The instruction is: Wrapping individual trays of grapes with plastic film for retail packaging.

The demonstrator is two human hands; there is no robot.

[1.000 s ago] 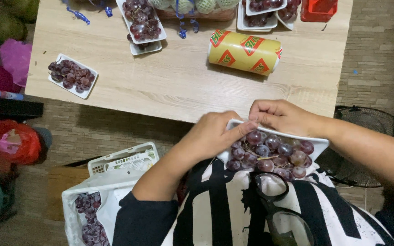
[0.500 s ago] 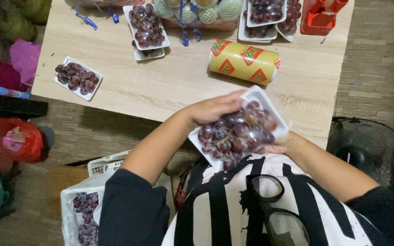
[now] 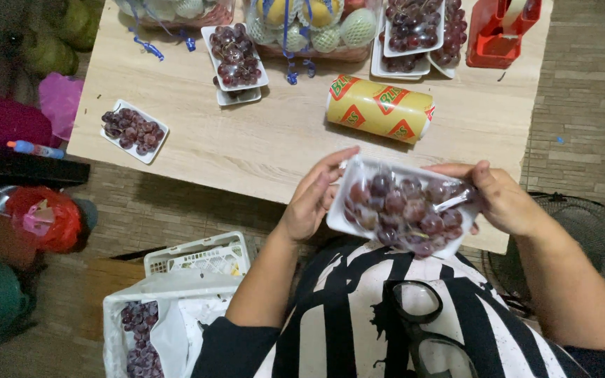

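I hold a white foam tray of dark red grapes point(image 3: 400, 206), covered in clear film, above the near edge of the wooden table point(image 3: 260, 140). My left hand point(image 3: 313, 199) grips the tray's left end. At the right end my right hand point(image 3: 502, 199) pinches the film. A yellow roll of cling film point(image 3: 379, 108) lies on the table just beyond the tray.
More trays of grapes sit at the left point(image 3: 133, 131), at the back middle point(image 3: 234, 56) and back right point(image 3: 414, 31). Netted fruit point(image 3: 316, 28) and a red tape dispenser point(image 3: 502, 31) stand at the back. A white crate with loose grapes point(image 3: 141, 329) is on the floor, lower left.
The tray has been lifted from my lap, turned and moved right. My right hand has shifted from under the tray to its right end.
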